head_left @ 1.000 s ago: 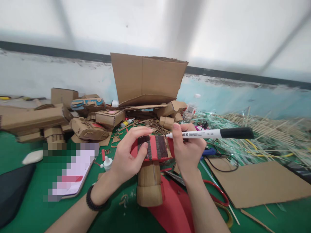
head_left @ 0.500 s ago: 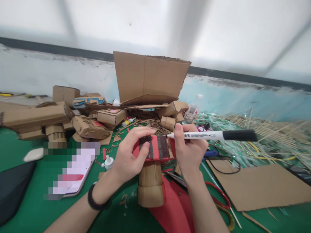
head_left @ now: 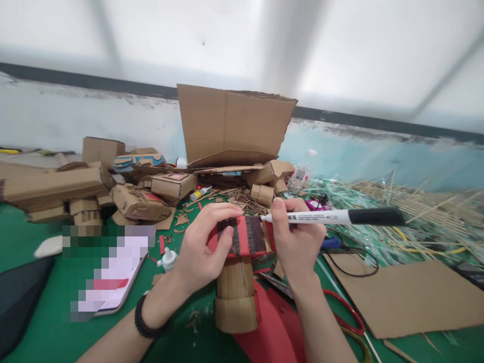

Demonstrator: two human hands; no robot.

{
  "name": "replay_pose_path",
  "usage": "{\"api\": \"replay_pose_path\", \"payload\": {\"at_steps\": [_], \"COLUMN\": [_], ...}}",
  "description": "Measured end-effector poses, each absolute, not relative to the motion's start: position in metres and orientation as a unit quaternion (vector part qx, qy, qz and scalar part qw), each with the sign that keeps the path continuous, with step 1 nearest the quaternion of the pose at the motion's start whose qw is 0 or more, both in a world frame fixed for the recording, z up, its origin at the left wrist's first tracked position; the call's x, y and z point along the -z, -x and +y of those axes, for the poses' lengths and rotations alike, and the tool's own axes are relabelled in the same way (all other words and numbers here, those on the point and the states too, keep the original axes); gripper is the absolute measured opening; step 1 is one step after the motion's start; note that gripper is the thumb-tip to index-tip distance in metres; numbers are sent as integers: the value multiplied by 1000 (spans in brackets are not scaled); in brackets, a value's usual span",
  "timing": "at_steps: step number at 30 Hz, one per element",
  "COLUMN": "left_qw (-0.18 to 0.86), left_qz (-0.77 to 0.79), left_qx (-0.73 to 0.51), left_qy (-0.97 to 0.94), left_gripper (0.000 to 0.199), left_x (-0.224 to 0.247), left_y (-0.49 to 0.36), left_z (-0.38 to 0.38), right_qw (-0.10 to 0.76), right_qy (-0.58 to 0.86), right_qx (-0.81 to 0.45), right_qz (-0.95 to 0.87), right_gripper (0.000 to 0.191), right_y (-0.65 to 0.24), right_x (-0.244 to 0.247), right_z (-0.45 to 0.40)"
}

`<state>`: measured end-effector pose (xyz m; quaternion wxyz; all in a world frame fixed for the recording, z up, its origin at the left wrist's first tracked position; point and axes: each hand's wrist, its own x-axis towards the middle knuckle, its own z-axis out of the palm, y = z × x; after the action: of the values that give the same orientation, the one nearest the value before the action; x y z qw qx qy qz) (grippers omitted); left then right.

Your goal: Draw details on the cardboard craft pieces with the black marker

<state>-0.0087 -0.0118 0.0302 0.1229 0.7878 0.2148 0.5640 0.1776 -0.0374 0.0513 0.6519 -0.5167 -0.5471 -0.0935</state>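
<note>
My left hand (head_left: 206, 247) is closed around the left side of a cardboard model (head_left: 235, 300), thumb on its near face. The model has a rounded brown base and a top part coloured in red and black stripes. In my right hand (head_left: 300, 234) is a white marker pen (head_left: 321, 217) with a black end pointing right. Its tip meets the upper right edge of the dark striped part. Under the model lies red paper (head_left: 260, 322). Scissors (head_left: 350, 315) with red handles lie partly hidden beneath my right forearm.
Cardboard pieces (head_left: 56, 186) are heaped at the left and back, below an upright cardboard sheet (head_left: 236, 126). A phone (head_left: 117, 282) and a small white glue bottle (head_left: 169, 259) lie left. Thin sticks (head_left: 378, 199) in plastic and a flat cardboard sheet (head_left: 408, 297) are at the right.
The whole view has shifted slightly, with the table lower in the picture. My right hand and the marker sit a little further right; both hands keep their grips.
</note>
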Motion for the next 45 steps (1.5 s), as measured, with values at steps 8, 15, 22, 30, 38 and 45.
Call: {"api": "replay_pose_path", "payload": {"at_steps": [8,15,22,30,38,45], "left_qw": [116,116,120,119,114,117], "left_qz": [214,218,229,223,216,215], "left_qx": [-565,-565,-561,-565,-564,-563], "left_qy": [-789,-787,-786,-785,-789,-789], "left_gripper": [28,27,27,27,26,26], "left_x": [-31,-30,-29,-29,-29,-30], "left_y": [9,7,9,8,7,7], "left_z": [-12,-12,-13,-12,-11,-11], "right_qw": [655,657,642,654,676,659], "right_qy": [505,505,506,500,487,500], "right_qx": [109,79,67,72,54,23], "right_qz": [-551,-555,-572,-563,-550,-561], "right_gripper": [37,42,42,38,35,42], "right_y": [-178,-178,-181,-182,-183,-186], "right_x": [-51,-49,-47,-46,-42,-42], "right_z": [-39,-41,-42,-42,-41,-43]}}
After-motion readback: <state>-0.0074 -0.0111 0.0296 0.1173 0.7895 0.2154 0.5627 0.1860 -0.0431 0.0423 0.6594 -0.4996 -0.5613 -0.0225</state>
